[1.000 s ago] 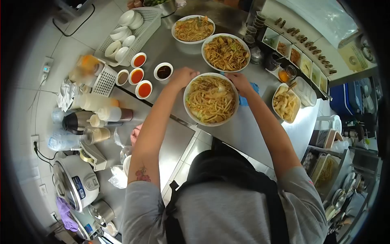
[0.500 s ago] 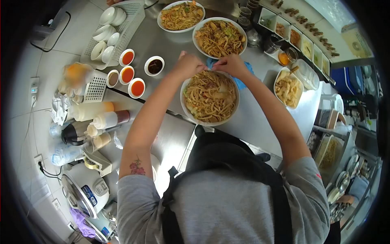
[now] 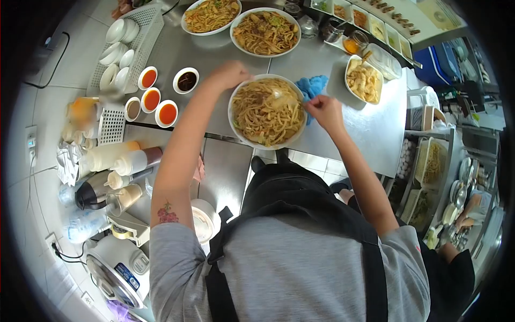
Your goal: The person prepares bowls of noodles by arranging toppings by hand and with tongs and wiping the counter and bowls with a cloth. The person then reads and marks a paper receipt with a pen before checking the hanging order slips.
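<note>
The bowl [image 3: 231, 115] of noodles [image 3: 265, 112] sits at the table's near edge. Both hands were close together at its far rim; now they have moved apart, so they sit at two sides. The left hand [image 3: 232, 74] is curled at the far left. The right hand [image 3: 328, 114] is bent by the right rim, near a blue cloth [image 3: 312, 86]. I can't tell if either grips anything.

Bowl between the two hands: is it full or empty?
Full: noodles cover the inside of the bowl nearly up to its white rim, with no bare bottom showing.
</note>
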Demonstrator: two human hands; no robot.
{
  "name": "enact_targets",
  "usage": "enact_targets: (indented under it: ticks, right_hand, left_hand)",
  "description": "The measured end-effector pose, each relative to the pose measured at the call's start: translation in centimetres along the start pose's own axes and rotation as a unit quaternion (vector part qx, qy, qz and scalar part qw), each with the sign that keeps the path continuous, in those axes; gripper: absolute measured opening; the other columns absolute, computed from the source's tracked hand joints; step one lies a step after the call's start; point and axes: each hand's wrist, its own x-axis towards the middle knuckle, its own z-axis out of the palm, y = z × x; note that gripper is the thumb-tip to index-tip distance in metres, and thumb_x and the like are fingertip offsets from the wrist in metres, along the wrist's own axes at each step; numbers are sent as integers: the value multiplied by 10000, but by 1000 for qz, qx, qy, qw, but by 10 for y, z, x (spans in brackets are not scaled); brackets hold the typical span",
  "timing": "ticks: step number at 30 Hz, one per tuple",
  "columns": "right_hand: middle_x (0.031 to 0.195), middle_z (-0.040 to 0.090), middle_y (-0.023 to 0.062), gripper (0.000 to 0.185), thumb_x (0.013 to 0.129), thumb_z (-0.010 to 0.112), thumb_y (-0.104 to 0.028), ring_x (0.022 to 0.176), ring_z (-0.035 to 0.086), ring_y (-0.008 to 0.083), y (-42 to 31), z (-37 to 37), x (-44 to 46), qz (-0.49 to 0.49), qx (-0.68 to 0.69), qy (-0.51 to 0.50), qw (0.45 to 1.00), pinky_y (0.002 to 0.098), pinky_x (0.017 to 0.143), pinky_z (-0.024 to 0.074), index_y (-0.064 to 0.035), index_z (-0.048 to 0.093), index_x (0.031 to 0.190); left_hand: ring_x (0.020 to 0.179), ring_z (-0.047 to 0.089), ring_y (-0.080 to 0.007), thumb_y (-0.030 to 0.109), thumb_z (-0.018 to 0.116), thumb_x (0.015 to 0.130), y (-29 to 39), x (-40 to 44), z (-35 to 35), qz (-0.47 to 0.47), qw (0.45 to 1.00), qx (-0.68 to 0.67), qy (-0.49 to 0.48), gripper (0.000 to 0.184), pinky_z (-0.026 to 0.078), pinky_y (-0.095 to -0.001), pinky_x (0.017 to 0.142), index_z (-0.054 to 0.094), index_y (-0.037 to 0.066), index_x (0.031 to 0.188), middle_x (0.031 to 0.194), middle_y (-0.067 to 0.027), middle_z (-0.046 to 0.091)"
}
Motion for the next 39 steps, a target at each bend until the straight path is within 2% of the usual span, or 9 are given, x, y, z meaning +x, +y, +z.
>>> enact_targets:
  ticks: [1, 4, 6, 9, 13, 15, 24, 34, 39]
  right_hand:
    - [644, 655, 137, 180, 706, 720, -199, 563, 642, 252, -6, 2, 12, -37, -35, 8, 999, 330, 578, 516, -25, 696, 745]
    - [679, 659, 152, 198, 695, 735, -214, 601, 650, 267, -6, 16, 54, -92, -22, -15, 995, 339, 598, 520, -26, 694, 742]
    - [692, 667, 146, 207, 700, 740, -226, 615, 655, 255, -11, 18, 70, -153, -36, -14, 987, 337, 601, 520, -28, 696, 741]
    - [699, 675, 133, 218, 708, 743, -243, 616, 656, 245, -19, 9, 52, -31, -17, -62, 997, 335, 606, 521, -31, 700, 738]
    - [697, 682, 119, 216, 713, 738, -247, 611, 656, 238, -2, 10, 7, 49, 16, -25, 998, 330, 616, 522, -36, 703, 737]
    - [688, 680, 116, 213, 710, 737, -246, 606, 653, 240, -4, 12, -10, 68, 54, 3, 996, 330, 621, 524, -38, 704, 739]
    - [773, 696, 108, 202, 700, 752, -224, 698, 671, 247, -18, 26, 73, -140, -26, -66, 988, 339, 675, 535, -61, 712, 813]
    - [684, 662, 93, 262, 665, 770, -257, 655, 651, 252, -7, 5, -1, -4, -75, -28, 997, 350, 624, 512, -43, 627, 715]
    - [599, 623, 85, 246, 721, 742, -224, 497, 599, 178, 0, 10, -40, 128, 58, -11, 990, 318, 508, 484, -41, 584, 681]
  left_hand:
    - [713, 645, -278, 337, 633, 842, 6, 10, 7, 75, 993, -58, 69, 219, 491, -376, 670, 733, 151, 901, 779, -105, 683]
    - [766, 652, -270, 298, 637, 819, 47, 27, 16, 162, 978, 58, 119, 176, 501, -392, 701, 741, 177, 895, 822, -94, 689]
    - [780, 649, -284, 279, 632, 791, 51, 25, 13, 126, 978, 108, 128, 152, 501, -404, 714, 743, 183, 831, 819, -81, 687]
    - [805, 649, -282, 289, 642, 788, 46, 17, 11, 63, 981, 134, 128, 146, 506, -414, 742, 748, 204, 843, 848, -83, 691]
    - [822, 649, -284, 315, 643, 801, 25, -10, 17, -7, 983, 95, 155, 155, 508, -411, 751, 751, 220, 859, 856, -84, 694]
    - [835, 647, -288, 323, 637, 809, 18, -17, 17, -37, 991, 67, 111, 165, 508, -410, 753, 749, 213, 860, 870, -84, 693]
    - [851, 642, -278, 318, 614, 830, 32, 5, 24, 67, 980, 78, 169, 189, 503, -410, 754, 743, 192, 887, 898, -55, 693]
    - [832, 655, -288, 312, 577, 863, 24, -20, 38, -27, 966, 134, 222, 220, 515, -400, 726, 700, 132, 890, 859, -117, 687]
    - [829, 640, -337, 350, 497, 930, 15, -34, 55, -66, 964, 121, 226, 308, 496, -450, 733, 613, 65, 946, 827, -153, 671]
